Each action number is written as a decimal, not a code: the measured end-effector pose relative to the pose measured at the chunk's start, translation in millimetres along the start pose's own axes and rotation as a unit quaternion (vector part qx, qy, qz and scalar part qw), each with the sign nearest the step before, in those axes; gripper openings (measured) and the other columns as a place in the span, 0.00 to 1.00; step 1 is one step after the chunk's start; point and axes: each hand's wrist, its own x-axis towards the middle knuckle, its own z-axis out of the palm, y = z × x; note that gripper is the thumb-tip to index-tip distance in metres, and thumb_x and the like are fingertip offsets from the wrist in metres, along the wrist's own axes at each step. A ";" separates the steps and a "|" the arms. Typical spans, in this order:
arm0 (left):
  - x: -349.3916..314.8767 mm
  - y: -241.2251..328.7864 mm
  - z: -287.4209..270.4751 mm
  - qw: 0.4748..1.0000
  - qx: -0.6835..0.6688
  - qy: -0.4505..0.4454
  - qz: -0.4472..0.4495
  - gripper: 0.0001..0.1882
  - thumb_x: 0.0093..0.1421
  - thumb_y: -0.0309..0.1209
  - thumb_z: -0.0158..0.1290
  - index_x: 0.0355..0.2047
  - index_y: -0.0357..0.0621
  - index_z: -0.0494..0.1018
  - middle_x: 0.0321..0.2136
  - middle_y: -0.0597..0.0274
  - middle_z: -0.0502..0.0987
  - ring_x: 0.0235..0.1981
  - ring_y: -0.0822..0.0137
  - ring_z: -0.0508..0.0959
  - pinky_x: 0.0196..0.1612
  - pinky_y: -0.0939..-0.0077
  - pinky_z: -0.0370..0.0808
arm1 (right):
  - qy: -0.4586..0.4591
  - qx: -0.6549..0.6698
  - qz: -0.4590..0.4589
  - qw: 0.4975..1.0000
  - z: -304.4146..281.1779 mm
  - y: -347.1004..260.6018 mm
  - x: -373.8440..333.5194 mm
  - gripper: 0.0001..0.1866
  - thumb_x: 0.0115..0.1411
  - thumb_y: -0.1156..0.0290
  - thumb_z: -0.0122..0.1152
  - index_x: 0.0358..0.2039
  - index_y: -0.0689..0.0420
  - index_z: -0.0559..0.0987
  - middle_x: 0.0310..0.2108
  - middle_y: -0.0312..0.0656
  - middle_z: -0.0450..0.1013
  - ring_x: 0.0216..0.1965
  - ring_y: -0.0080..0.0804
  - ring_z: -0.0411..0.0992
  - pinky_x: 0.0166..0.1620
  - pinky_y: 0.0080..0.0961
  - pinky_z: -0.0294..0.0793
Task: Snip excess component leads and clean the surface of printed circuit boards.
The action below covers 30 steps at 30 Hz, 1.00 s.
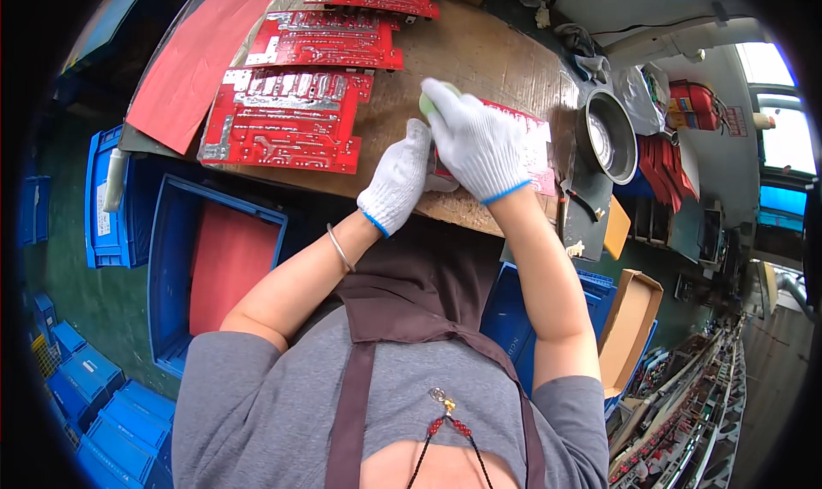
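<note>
Head: right hand [479, 138] grips green object [425, 104]; labelled crate [128, 215].

Three circuit boards [330, 42] lie left of the hands [484, 146], a bowl [618, 116] to the right.

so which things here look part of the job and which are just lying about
Likely part of the job:
pale green item in the right fingers
red board partly covered by the right glove
three other red boards

Probably just lying about:
metal bowl
open cardboard box
lower-left blue crates
</note>
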 end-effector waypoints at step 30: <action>-16.6 35.5 1.5 0.988 0.068 -0.136 0.007 0.28 0.71 0.33 0.55 0.66 0.30 0.63 0.56 0.50 0.75 0.53 0.62 0.78 0.57 0.67 0.78 | -0.023 0.204 0.043 0.978 -36.7 53.8 -32.2 0.19 0.63 0.69 0.64 0.54 0.56 0.83 0.44 0.51 0.83 0.44 0.40 0.83 0.50 0.30 0.79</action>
